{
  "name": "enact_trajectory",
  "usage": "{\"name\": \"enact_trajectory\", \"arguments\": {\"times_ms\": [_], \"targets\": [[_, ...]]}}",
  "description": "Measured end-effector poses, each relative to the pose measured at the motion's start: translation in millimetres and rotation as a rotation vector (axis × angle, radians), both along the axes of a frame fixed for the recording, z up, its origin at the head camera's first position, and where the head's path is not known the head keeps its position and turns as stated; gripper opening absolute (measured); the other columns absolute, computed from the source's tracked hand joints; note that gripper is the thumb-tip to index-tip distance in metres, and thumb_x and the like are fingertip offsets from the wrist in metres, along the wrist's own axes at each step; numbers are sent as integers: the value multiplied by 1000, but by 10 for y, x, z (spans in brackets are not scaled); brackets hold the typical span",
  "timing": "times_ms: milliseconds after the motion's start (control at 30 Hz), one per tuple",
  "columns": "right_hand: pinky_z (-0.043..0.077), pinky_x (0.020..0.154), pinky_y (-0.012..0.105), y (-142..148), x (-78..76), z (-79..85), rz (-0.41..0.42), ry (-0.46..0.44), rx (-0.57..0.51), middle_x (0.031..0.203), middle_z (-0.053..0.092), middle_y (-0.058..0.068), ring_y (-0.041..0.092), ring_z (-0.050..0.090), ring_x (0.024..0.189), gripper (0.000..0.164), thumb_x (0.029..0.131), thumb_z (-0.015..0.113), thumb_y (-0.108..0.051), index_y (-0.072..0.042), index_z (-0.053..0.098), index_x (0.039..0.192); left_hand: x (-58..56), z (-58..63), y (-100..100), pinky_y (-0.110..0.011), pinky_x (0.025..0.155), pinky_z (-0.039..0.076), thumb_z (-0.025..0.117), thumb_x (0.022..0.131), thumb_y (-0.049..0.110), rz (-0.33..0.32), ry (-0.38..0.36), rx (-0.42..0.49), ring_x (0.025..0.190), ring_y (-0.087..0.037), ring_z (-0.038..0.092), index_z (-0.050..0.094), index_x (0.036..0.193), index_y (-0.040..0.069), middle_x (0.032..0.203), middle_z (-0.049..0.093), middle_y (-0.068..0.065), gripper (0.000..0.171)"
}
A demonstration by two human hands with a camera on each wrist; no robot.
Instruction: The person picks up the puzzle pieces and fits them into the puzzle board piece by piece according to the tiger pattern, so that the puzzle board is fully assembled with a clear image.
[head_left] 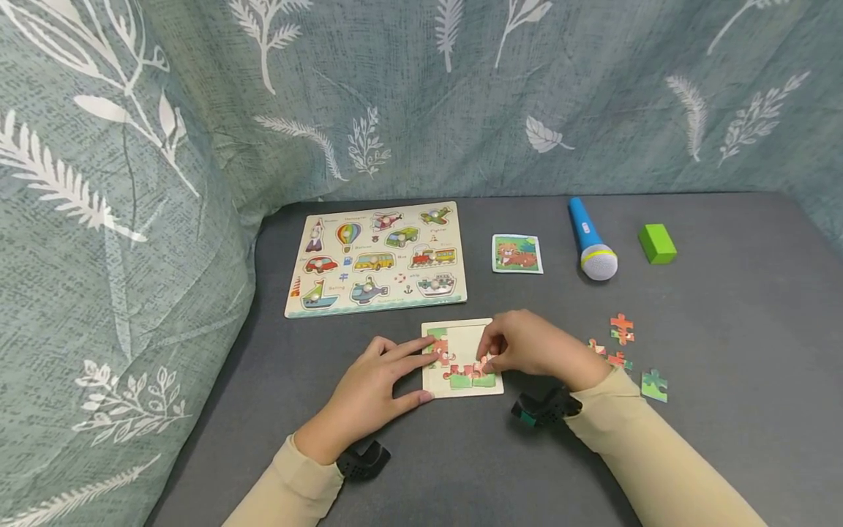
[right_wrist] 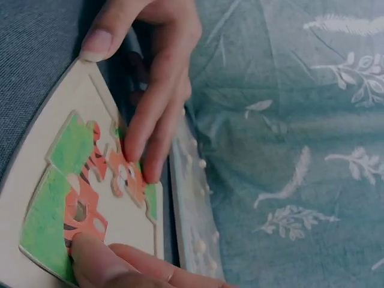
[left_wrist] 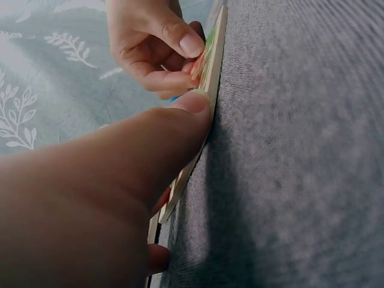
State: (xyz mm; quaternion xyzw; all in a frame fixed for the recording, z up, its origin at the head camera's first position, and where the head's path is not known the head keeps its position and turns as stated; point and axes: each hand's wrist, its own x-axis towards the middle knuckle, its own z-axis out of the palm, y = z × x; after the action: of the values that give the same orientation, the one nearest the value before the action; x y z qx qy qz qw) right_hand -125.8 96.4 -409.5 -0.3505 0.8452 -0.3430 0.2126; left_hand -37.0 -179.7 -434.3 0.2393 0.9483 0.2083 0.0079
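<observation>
A small wooden jigsaw tray (head_left: 464,340) lies at the middle front of the head view, with green and orange pieces along its left and bottom sides. My left hand (head_left: 369,388) rests on its left side: two outstretched fingers touch the left pieces, and the thumb (left_wrist: 195,102) lies on the near edge. My right hand (head_left: 536,348) is over the tray's right side, pinching an orange jigsaw piece (left_wrist: 198,67) between thumb and fingers. In the right wrist view that thumb (right_wrist: 96,261) is on the orange part at the lower corner. The fingers partly hide the piece.
Loose jigsaw pieces (head_left: 621,329) lie right of my right forearm, one green piece (head_left: 655,385) apart. Behind the tray are a vehicle peg puzzle (head_left: 421,296), a tiger picture card (head_left: 516,255), a blue toy microphone (head_left: 590,234) and a green block (head_left: 657,244). A leaf-patterned curtain (head_left: 421,95) borders the table.
</observation>
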Motion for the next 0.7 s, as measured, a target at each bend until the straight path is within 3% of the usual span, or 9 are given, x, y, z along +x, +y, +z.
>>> {"name": "enact_trajectory", "arguments": {"times_ms": [267,433,533,700], "targets": [[40,61,24,-45,27,0,-7,34,41,70,53,-9,5,47,64,12,85,87,-4,-12,78,86,-7,10,16,-39,87,49,84,90,38,-29,22,-18,104,-14,49,66,146,25,161,47,8,60],[41,60,23,-41,18,-15,22,48,30,68,53,-10,3,47,63,10,87,86,-5,-12,80,86,-6,19,35,-48,98,51,80,95,37,-90,46,-40,119,-21,61,65,146,23,156,52,3,55],[42,60,23,-42,16,-12,38,44,19,68,54,-11,2,48,63,9,87,85,-4,-12,81,86,-3,17,41,-53,103,49,77,98,37,-96,35,-44,130,-25,60,64,146,22,154,54,2,52],[42,60,22,-45,23,12,45,53,22,69,54,-11,1,48,64,10,87,84,-1,-11,80,86,-5,17,42,-50,99,50,73,101,36,-122,23,-35,124,-23,62,62,149,22,157,52,5,51]]}}
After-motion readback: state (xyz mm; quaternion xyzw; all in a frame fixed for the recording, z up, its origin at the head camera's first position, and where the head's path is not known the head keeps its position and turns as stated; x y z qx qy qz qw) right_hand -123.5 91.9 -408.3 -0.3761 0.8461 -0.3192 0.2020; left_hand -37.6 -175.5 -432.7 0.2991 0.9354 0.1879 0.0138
